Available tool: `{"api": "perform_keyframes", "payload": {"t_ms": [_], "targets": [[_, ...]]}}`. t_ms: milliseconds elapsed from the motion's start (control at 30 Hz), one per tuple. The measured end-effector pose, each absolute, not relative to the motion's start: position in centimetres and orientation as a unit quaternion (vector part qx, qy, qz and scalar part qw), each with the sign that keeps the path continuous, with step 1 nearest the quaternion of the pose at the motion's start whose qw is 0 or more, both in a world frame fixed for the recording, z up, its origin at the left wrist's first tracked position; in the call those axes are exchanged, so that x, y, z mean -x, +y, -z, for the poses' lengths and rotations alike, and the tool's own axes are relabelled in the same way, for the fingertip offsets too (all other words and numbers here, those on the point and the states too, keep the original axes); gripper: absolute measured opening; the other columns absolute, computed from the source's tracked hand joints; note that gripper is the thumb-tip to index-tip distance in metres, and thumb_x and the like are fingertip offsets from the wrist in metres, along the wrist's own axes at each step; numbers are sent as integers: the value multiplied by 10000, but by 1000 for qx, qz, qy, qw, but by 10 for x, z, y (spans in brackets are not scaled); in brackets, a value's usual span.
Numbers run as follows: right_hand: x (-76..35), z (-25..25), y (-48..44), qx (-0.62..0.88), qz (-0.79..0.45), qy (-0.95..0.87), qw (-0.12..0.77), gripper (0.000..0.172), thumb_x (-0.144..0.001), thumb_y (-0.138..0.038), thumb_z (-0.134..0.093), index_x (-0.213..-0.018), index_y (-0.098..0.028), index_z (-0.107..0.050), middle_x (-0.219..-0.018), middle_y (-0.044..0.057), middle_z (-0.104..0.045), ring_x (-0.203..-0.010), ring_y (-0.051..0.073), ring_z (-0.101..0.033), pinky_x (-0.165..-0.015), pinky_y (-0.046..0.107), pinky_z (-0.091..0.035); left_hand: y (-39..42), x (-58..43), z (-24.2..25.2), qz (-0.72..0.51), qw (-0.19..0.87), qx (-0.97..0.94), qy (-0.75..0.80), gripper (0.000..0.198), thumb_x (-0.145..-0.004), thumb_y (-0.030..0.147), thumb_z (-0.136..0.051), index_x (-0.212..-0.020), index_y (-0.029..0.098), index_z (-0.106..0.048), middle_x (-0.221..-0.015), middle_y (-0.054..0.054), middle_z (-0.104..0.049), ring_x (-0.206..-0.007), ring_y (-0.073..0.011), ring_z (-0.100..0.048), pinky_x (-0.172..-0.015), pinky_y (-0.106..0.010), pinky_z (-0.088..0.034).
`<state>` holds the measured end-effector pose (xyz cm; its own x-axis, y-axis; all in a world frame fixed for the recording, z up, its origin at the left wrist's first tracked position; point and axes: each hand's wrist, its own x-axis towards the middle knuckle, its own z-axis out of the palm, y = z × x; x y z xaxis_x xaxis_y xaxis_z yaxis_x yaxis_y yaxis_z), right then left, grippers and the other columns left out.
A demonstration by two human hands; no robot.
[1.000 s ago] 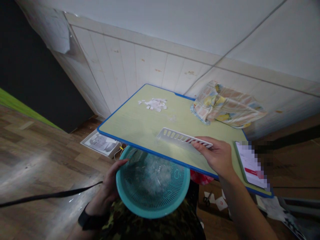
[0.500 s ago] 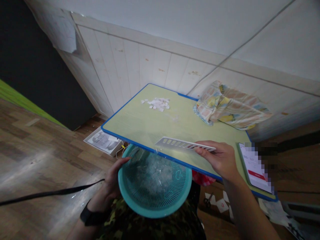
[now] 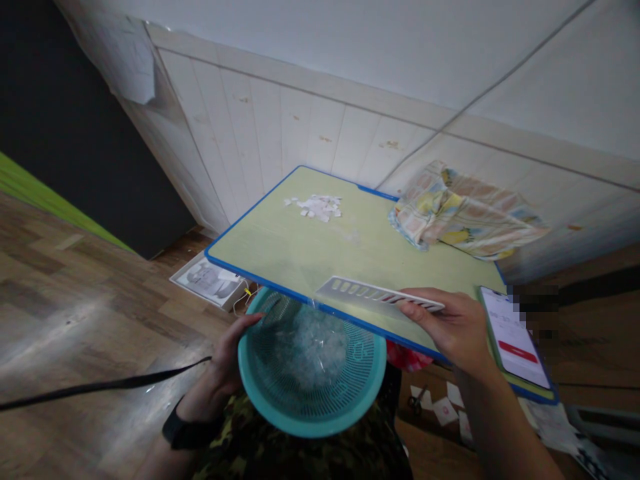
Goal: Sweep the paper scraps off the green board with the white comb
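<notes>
the basket (image 3: 313, 427) looks smooth plastic, the cloth (image 3: 465, 217) soft fabric, the scraps (image 3: 323, 208) matt paper.

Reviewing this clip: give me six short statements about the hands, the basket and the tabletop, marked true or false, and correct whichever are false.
1. The left hand holds the turquoise basket at its rim. True.
2. The right hand grips a slotted white strip. True.
3. The slotted white strip lies inside the basket. False: it is outside, over the near part of the tabletop.
4. Small white pieces lie left of a patterned cloth. True.
5. The patterned cloth covers the small white pieces. False: they lie apart, uncovered.
6. The basket contains nothing. False: clear, crinkled material lies in it.
</notes>
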<state>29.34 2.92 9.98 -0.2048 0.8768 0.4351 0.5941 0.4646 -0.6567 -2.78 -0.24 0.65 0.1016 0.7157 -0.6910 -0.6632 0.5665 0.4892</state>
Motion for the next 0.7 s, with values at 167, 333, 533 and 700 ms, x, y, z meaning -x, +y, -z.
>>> {"api": "perform_keyframes", "payload": {"t_ms": [167,333,533,700], "targets": [[-301,-99,24,500,-162,-757,388,95,-841,-272,-739,-892,-279,-818,-831,8,-804,-688,194,-762,-598,248,-584,-2,28,-8,-467,754,-14,462,344,-912,158,-536,-664,97,-765,-582,-126,-774,-471,-230,-710,-509,-314,-599],[-308,-92,22,511,-161,-750,388,96,-843,-317,-740,-887,-280,-816,-840,18,-804,-693,214,-762,-612,283,-599,-1,29,-7,-465,766,13,444,257,-867,143,-577,-699,120,-769,-569,-112,-773,-470,-247,-720,-487,-322,-598],[-310,-90,20,509,-162,-748,393,74,-825,-304,-765,-877,-297,-816,-816,-1,-802,-662,194,-754,-582,260,-581,-3,29,-8,-470,756,11,454,265,-869,132,-580,-674,124,-759,-556,-102,-768,-462,-236,-713,-487,-314,-596],[-306,-85,37,535,-136,-703,448,130,-834,-325,-754,-942,-285,-814,-900,11,-806,-749,210,-767,-663,287,-602,-3,27,-9,-463,748,4,475,312,-883,135,-561,-630,125,-744,-543,-103,-761,-447,-227,-700,-479,-310,-590]]}}
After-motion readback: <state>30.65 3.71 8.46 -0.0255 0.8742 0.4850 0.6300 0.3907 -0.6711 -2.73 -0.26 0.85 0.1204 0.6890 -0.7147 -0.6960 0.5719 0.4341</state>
